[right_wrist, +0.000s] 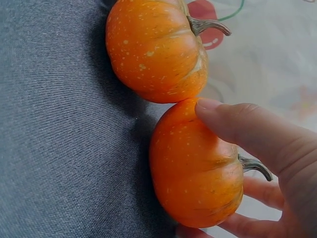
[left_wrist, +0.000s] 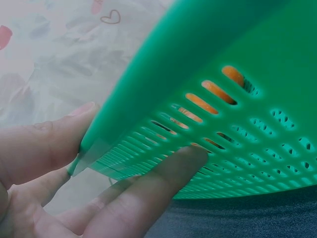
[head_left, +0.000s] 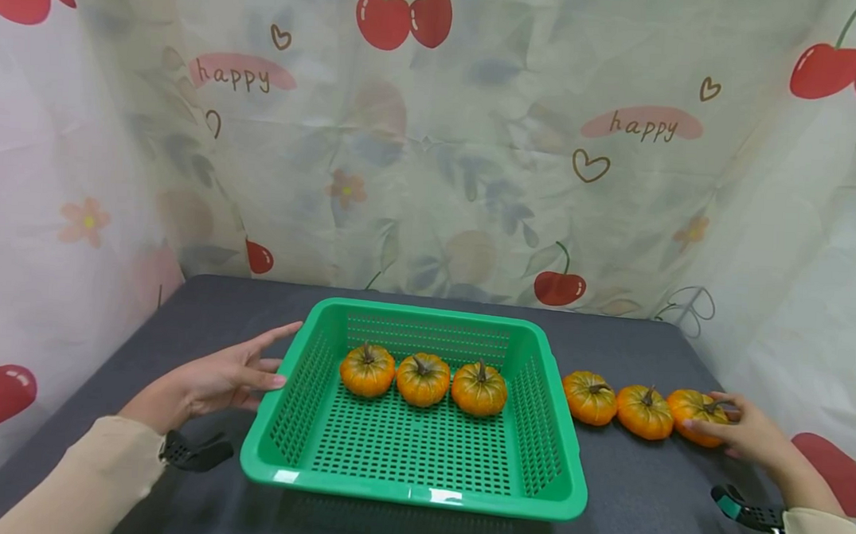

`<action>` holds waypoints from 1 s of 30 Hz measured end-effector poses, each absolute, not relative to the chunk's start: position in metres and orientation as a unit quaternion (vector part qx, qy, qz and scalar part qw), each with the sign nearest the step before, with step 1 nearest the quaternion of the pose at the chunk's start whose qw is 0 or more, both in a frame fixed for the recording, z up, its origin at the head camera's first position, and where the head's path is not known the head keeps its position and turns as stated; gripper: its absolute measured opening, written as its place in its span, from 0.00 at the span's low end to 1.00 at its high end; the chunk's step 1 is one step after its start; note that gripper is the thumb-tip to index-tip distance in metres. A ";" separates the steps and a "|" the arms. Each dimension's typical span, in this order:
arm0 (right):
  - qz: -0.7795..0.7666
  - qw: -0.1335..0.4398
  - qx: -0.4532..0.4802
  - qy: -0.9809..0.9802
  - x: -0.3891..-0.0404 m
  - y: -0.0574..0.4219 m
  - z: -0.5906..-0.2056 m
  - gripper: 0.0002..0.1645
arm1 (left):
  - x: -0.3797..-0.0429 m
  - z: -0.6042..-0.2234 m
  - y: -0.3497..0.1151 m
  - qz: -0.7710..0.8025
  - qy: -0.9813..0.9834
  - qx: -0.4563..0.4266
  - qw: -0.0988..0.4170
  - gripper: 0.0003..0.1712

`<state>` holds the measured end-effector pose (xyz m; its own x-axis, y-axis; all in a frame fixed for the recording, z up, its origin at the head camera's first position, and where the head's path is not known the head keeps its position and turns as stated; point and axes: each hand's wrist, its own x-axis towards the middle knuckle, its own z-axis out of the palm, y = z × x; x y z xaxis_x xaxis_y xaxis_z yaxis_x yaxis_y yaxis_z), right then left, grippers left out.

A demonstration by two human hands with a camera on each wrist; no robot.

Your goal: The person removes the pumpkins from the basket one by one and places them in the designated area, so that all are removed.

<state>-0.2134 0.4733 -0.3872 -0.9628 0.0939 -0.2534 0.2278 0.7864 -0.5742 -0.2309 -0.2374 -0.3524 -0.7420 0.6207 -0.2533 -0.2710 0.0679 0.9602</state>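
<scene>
A green plastic basket (head_left: 411,497) with slotted walls stands on the dark table, with three small orange pumpkins (head_left: 423,380) in a row inside. My left hand (head_left: 215,381) holds the basket's left rim; in the left wrist view the thumb (left_wrist: 54,136) lies at the rim and a finger touches the slotted outer wall. To the right of the basket, three more pumpkins (head_left: 646,412) form a row on the table. My right hand (head_left: 754,432) grips the rightmost pumpkin (right_wrist: 195,173), thumb on its near side and fingers partly hidden behind it.
The dark cloth-covered table (head_left: 626,499) carries everything. Behind and at both sides hangs a pale curtain (head_left: 432,179) printed with cherries and hearts. A thin looped cord (head_left: 695,302) shows at the table's back right corner.
</scene>
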 end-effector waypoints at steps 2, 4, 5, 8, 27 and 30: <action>-0.317 0.107 0.090 0.938 -0.213 0.473 -0.387 0.59 | -0.231 -0.352 -0.237 0.669 0.650 0.134 0.333 0.56; -0.321 0.107 0.093 0.937 -0.213 0.473 -0.386 0.60 | -0.231 -0.351 -0.237 0.670 0.650 0.133 0.333 0.56; -0.320 0.107 0.093 0.937 -0.213 0.473 -0.386 0.60 | -0.231 -0.351 -0.237 0.670 0.650 0.133 0.333 0.56; -0.320 0.109 0.090 0.937 -0.213 0.473 -0.385 0.60 | -0.231 -0.351 -0.236 0.669 0.652 0.132 0.332 0.56; -0.323 0.117 0.087 0.935 -0.214 0.474 -0.381 0.60 | -0.231 -0.350 -0.237 0.669 0.649 0.137 0.336 0.56; -0.334 0.116 0.090 0.931 -0.213 0.476 -0.378 0.61 | -0.230 -0.351 -0.237 0.669 0.650 0.136 0.335 0.56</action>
